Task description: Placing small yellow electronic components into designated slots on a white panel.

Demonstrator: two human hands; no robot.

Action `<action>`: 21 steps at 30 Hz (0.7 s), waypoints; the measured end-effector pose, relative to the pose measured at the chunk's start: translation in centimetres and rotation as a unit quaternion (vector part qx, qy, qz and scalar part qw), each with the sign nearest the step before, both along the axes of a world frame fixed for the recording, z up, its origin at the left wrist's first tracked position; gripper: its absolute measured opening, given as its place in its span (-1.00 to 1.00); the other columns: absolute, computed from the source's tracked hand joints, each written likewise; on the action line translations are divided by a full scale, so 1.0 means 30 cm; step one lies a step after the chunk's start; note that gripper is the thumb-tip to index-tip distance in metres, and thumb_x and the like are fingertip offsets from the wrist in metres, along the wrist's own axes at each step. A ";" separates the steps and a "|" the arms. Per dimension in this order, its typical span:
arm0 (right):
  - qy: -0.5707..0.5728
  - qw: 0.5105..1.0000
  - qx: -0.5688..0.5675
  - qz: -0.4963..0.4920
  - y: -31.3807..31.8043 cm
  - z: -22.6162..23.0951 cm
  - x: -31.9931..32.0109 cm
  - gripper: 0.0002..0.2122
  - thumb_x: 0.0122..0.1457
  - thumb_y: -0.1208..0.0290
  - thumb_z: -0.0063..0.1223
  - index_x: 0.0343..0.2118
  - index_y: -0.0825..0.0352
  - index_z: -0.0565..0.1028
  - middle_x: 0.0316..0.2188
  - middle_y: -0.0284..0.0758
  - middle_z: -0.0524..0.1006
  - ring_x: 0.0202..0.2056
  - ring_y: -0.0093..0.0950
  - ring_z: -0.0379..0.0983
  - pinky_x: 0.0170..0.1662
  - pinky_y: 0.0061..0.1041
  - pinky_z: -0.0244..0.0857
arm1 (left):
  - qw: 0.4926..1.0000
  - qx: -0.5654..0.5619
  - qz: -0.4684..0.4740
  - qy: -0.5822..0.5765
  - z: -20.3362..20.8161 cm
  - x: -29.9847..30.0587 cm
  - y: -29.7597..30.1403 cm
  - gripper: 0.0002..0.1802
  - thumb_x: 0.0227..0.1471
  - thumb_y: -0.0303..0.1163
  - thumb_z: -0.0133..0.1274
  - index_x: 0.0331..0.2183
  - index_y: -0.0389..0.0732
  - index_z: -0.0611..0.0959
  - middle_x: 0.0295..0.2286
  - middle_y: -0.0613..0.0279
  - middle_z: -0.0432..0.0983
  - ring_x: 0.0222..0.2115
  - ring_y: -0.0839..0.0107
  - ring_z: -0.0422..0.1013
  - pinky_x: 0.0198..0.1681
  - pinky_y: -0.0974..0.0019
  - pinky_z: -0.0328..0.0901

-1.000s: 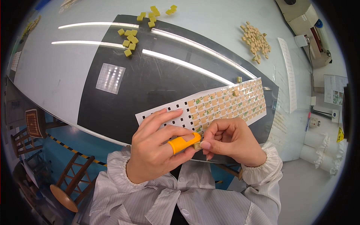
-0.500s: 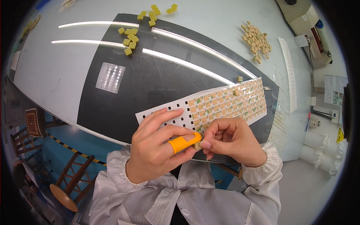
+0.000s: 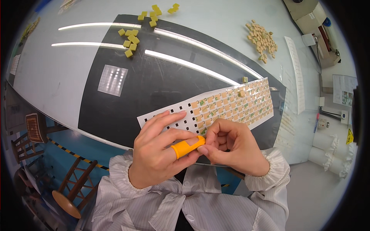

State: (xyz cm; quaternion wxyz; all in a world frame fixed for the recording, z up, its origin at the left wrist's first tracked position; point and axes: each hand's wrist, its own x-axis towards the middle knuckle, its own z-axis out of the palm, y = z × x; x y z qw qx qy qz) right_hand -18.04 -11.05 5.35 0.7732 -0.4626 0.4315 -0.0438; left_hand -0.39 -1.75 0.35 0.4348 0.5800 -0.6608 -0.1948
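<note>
My left hand [image 3: 156, 152] wears an orange finger sleeve [image 3: 187, 147] on one finger. Its thumb and sleeved finger are pinched together over the table's near edge, where a small tan block showed a moment ago; the fingers now hide it. Thumb and fingers of my right hand [image 3: 235, 146] are closed together, touching the left fingertips; what they grip is hidden. Just beyond both hands lies a white sheet [image 3: 144, 120] with black square marks, its right part covered in rows of tan and green-patterned squares. Two of my left fingers reach over its marked part.
Yellow foam-like blocks [image 3: 132, 39] are scattered at the far left. A pile of small tan blocks [image 3: 262, 40] sits at the far right. Single small blocks rest on the sheet [image 3: 241, 93] and beside its far edge [image 3: 245, 79]. A gridded square [image 3: 112, 80] lies on the dark mat [image 3: 154, 84].
My right hand has shifted slightly left against the left fingertips. The small block that showed between the hands is now covered by fingers.
</note>
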 end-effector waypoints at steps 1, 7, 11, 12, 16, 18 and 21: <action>0.007 1.000 -0.020 0.013 0.003 0.002 0.001 -0.83 0.10 0.57 0.21 -0.36 0.39 0.39 -0.43 -0.38 0.48 -0.45 -0.72 0.43 -0.41 -0.75 0.35 | 1.000 -0.003 0.001 -0.005 0.001 0.001 -0.001 -0.78 -0.36 -0.41 0.39 -0.50 -0.12 0.74 -0.44 0.38 0.62 -0.09 0.17 0.48 0.04 -0.07 0.28; 0.039 0.981 -0.189 0.005 -0.005 -0.014 -0.021 -0.82 0.09 0.58 0.22 -0.32 0.39 0.41 -0.40 -0.42 0.46 -0.47 -0.74 0.40 -0.44 -0.77 0.30 | 1.000 0.004 0.004 0.004 0.003 -0.002 0.002 -0.80 -0.35 -0.42 0.38 -0.52 -0.13 0.72 -0.44 0.37 0.62 -0.10 0.16 0.49 0.03 -0.07 0.28; -0.039 0.975 -0.218 0.038 -0.023 -0.007 -0.026 -0.82 0.06 0.57 0.26 -0.32 0.40 0.45 -0.40 -0.42 0.47 -0.46 -0.73 0.40 -0.44 -0.76 0.30 | 1.000 -0.006 0.002 0.005 0.001 -0.003 -0.001 -0.80 -0.36 -0.43 0.37 -0.51 -0.14 0.72 -0.43 0.36 0.62 -0.10 0.16 0.49 0.02 -0.06 0.29; -0.034 0.961 -0.255 0.103 -0.030 0.003 -0.020 -0.82 0.04 0.57 0.28 -0.33 0.40 0.48 -0.39 -0.40 0.48 -0.44 -0.71 0.42 -0.42 -0.75 0.32 | 1.000 -0.004 -0.003 0.006 -0.001 0.001 0.001 -0.79 -0.36 -0.44 0.36 -0.51 -0.14 0.71 -0.43 0.36 0.62 -0.09 0.16 0.49 0.01 -0.05 0.29; -0.018 0.951 -0.278 0.131 -0.028 -0.003 -0.024 -0.85 0.00 0.57 0.31 -0.39 0.40 0.53 -0.35 -0.36 0.52 -0.39 -0.66 0.47 -0.36 -0.72 0.38 | 1.000 -0.007 -0.006 0.003 0.002 0.000 -0.002 -0.78 -0.37 -0.45 0.36 -0.49 -0.14 0.71 -0.42 0.36 0.62 -0.09 0.16 0.48 0.01 -0.05 0.30; -0.016 0.959 -0.256 0.120 -0.033 -0.003 -0.030 -0.85 0.00 0.57 0.31 -0.39 0.41 0.54 -0.36 -0.35 0.53 -0.40 -0.65 0.48 -0.35 -0.71 0.39 | 1.000 -0.007 0.001 0.003 -0.002 -0.003 0.000 -0.77 -0.37 -0.44 0.37 -0.49 -0.14 0.71 -0.41 0.36 0.62 -0.09 0.16 0.48 0.01 -0.05 0.29; -0.008 0.965 -0.236 0.112 -0.036 0.004 -0.030 -0.86 0.01 0.56 0.31 -0.40 0.41 0.54 -0.40 -0.36 0.53 -0.42 -0.65 0.47 -0.36 -0.72 0.38 | 1.000 -0.008 0.006 0.003 -0.005 -0.004 0.001 -0.75 -0.38 -0.42 0.39 -0.49 -0.14 0.71 -0.41 0.36 0.63 -0.08 0.17 0.48 0.01 -0.05 0.29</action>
